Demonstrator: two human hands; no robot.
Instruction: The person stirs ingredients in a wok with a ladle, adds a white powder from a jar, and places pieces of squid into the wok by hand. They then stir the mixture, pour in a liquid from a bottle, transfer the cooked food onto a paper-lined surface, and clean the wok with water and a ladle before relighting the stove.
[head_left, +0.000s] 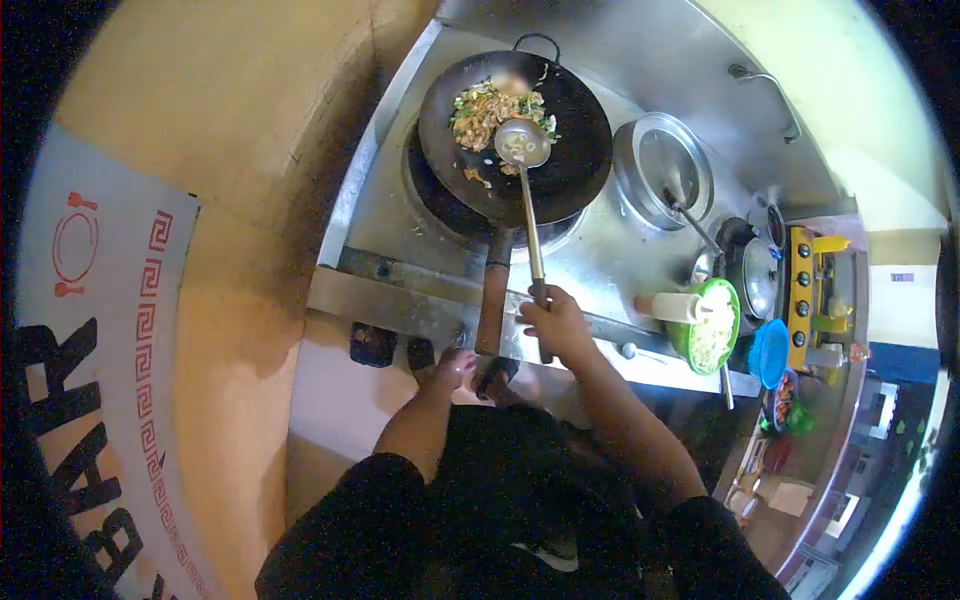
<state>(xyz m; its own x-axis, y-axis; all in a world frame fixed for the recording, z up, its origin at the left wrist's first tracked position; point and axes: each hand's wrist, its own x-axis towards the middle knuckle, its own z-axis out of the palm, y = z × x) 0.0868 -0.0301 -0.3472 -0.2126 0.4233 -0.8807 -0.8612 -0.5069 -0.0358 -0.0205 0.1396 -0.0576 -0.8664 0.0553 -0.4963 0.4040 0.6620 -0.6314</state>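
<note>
A black wok [575, 125] sits over the burner, its wooden handle [492, 310] pointing toward me. Stir-fried noodles [478, 118] with bits of greens lie along its far left side. My right hand [558, 325] is closed around the grip of a long metal ladle [532, 222]. The ladle's bowl rests low in the wok at the near edge of the food, with a little pale liquid in it. My left hand [457, 368] hangs just left of the wok handle's end, by the stove's front edge, fingers loosely apart with nothing seen in them.
Right of the wok, a round metal pot [650, 150] holds another ladle [690, 218]. A green bowl [735, 340] of shredded vegetables, a white squeeze bottle [672, 307] and a blue basket [768, 353] stand at the right. A lidded pot [760, 278] is behind. A wall borders the left.
</note>
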